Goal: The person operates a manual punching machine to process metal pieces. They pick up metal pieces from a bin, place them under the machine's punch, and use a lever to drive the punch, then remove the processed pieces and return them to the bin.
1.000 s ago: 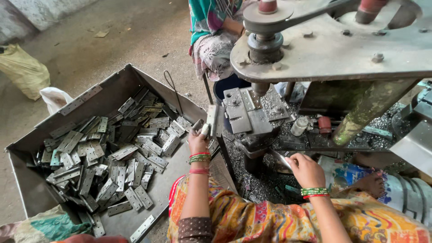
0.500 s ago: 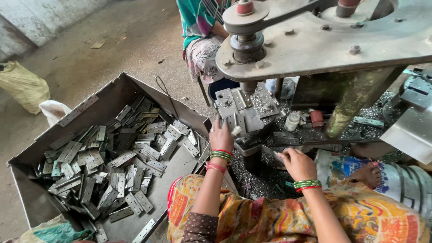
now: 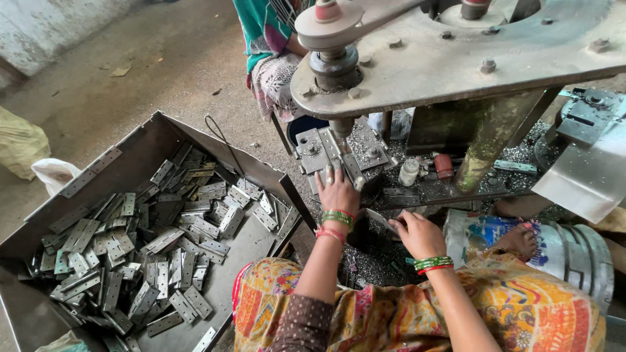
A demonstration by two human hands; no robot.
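The right hand [image 3: 417,233] pinches a flat metal plate [image 3: 379,220] in a closed grip, staged beside the left hand [image 3: 337,191], whose grip, state indeterminable, rests on the die block [image 3: 332,151] beneath the press [image 3: 456,58], aligning a workpiece.

Grey metal bin [image 3: 140,140] of loose hinges [image 3: 130,254]; yellow sack [image 3: 19,143]; small white bottle [image 3: 409,173].
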